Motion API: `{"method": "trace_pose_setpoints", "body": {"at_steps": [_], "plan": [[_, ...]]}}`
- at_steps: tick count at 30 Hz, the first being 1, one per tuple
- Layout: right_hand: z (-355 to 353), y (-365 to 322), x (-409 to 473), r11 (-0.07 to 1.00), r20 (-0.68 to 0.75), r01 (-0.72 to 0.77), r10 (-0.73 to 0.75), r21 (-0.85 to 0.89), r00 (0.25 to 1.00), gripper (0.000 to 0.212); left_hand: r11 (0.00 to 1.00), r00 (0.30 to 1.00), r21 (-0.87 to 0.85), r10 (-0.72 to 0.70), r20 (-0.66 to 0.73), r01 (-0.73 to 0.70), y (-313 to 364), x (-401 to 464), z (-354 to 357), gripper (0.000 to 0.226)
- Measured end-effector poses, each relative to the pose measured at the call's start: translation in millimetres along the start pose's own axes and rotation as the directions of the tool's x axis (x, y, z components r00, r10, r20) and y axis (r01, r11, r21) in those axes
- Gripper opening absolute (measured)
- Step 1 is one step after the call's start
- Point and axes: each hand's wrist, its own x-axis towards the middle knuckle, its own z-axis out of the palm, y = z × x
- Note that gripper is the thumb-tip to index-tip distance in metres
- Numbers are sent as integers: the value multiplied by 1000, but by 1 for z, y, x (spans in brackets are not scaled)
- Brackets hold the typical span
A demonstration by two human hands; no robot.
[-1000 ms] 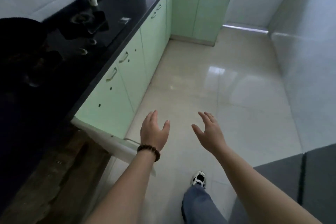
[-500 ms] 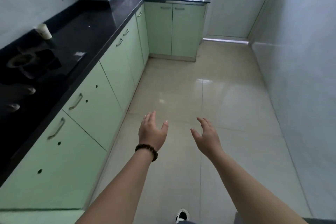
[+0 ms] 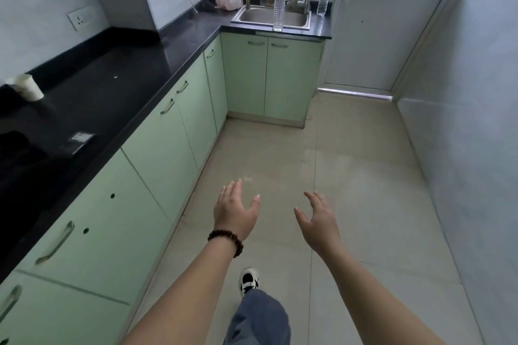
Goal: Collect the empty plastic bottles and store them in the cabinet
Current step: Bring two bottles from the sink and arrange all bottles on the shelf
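I judge the collecting barely begun: one plastic bottle (image 3: 278, 8) stands on the sink's (image 3: 271, 17) front rim and a second bottle (image 3: 323, 0) at its right corner, both well apart from me, with every green cabinet door (image 3: 243, 75) shut. My left hand (image 3: 235, 211) and right hand (image 3: 318, 220) hang spread wide over the floor, holding and touching nothing.

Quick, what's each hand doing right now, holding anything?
Left hand: open, holding nothing.
Right hand: open, holding nothing.
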Motion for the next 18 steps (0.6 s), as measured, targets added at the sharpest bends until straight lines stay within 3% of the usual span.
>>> {"method": "trace_pose_setpoints", "body": {"at_steps": [10,18], "plan": [[-29,-69,267,998,-96,-30,35,55,995,53,999,998,11,51,30,-52,71,270,1,68],[-55,-78,412,991,-131,-66,81,118,988,53,996,995,11,83,62,-84,124,419,32,69]]}}
